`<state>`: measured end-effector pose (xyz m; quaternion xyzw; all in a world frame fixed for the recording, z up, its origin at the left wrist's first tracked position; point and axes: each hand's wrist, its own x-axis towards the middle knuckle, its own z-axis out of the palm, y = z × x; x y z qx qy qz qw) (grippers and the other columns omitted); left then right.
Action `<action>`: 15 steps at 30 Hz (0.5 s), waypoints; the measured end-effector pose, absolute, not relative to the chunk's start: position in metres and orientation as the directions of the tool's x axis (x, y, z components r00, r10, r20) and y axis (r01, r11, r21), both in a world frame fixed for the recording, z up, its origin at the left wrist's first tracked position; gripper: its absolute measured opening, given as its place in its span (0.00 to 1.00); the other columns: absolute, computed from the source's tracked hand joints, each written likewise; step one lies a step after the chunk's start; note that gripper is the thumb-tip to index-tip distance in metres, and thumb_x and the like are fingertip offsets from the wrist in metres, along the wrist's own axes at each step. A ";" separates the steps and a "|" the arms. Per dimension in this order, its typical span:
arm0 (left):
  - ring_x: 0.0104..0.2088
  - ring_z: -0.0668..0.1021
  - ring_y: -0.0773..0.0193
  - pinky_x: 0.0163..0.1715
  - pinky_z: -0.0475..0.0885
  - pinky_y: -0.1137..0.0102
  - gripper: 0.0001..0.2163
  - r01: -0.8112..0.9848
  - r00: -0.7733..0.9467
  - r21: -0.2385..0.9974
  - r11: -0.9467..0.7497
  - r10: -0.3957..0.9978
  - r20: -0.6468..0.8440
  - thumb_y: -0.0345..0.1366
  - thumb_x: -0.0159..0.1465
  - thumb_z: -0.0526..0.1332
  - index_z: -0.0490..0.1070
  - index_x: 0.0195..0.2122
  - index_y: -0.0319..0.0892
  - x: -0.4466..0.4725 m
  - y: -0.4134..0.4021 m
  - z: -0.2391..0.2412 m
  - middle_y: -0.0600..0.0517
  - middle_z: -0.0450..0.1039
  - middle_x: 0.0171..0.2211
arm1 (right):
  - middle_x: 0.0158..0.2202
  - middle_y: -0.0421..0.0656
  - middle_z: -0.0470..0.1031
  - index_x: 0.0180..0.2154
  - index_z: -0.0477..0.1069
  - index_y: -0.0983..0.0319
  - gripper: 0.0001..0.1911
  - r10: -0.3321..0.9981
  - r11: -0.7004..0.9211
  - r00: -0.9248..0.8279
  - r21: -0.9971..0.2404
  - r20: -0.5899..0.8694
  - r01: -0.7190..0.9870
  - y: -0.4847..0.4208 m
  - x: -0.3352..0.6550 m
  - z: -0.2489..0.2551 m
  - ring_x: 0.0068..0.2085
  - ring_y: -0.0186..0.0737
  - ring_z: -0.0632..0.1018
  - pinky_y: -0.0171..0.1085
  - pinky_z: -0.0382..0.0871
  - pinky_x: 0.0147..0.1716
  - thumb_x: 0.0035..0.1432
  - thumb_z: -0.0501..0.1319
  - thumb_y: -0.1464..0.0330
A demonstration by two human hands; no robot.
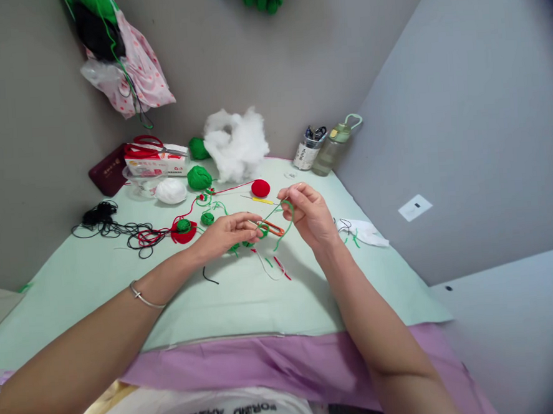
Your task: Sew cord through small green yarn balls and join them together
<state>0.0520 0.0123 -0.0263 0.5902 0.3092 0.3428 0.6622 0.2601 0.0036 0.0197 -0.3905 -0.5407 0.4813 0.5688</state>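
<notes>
My left hand is over the middle of the pale green cloth, fingers pinched on a small green crochet piece by small orange scissors. My right hand is raised just to the right, fingers closed on a strand of green yarn that loops round a finger and runs down to the piece. A silver bangle sits on my left wrist.
Behind the hands lie a red crochet disc, green yarn balls, a white yarn ball, white stuffing, tangled black yarn, red scissors on a box, a jar and a bottle. Grey walls close in.
</notes>
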 end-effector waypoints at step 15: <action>0.44 0.77 0.57 0.48 0.70 0.63 0.11 0.118 0.343 0.954 -0.275 0.913 0.221 0.42 0.62 0.64 0.76 0.43 0.42 0.047 0.015 -0.027 0.48 0.78 0.43 | 0.23 0.35 0.70 0.35 0.72 0.61 0.04 0.958 0.284 -0.197 -0.793 0.209 0.538 0.019 0.264 -0.015 0.24 0.31 0.68 0.32 0.58 0.27 0.59 0.61 0.67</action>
